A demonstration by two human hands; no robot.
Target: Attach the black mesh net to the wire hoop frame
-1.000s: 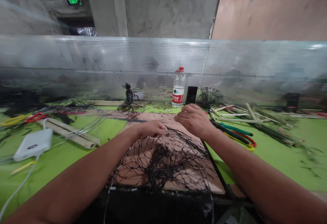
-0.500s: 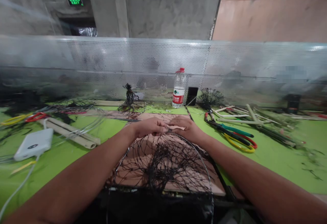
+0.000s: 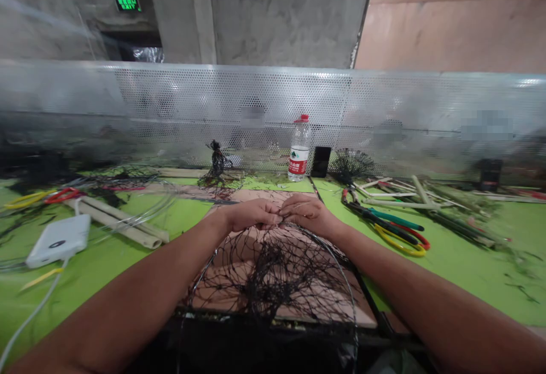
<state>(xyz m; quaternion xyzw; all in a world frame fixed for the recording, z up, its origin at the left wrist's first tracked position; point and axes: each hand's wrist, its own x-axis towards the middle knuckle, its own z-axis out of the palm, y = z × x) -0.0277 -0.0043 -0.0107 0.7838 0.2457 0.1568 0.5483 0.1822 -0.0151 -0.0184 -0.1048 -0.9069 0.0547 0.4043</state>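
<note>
A thin metal wire hoop (image 3: 344, 277) arches over the board, with black netting (image 3: 273, 274) strung inside it. At the top of the arch, my left hand (image 3: 256, 213) pinches the hoop where the net's edge meets it. Right beside it, fingertips nearly touching, my right hand (image 3: 309, 215) is closed on the same stretch of wire. Whatever fine strand lies between the fingertips is hidden. The lower part of the hoop hangs past the near edge of the pinkish board (image 3: 362, 311).
A water bottle (image 3: 298, 155) and a dark phone (image 3: 321, 162) stand at the back. To the right lie pliers (image 3: 384, 220) and bamboo strips (image 3: 420, 192). At left are a white power bank (image 3: 60, 239), bamboo tubes (image 3: 123, 226) and coiled clear wire (image 3: 157, 209). A perforated metal screen (image 3: 179, 95) runs behind.
My right hand's fingers have drawn in closer to the left fingertips and curled more tightly at the top of the hoop. The net and hoop stay almost where they were.
</note>
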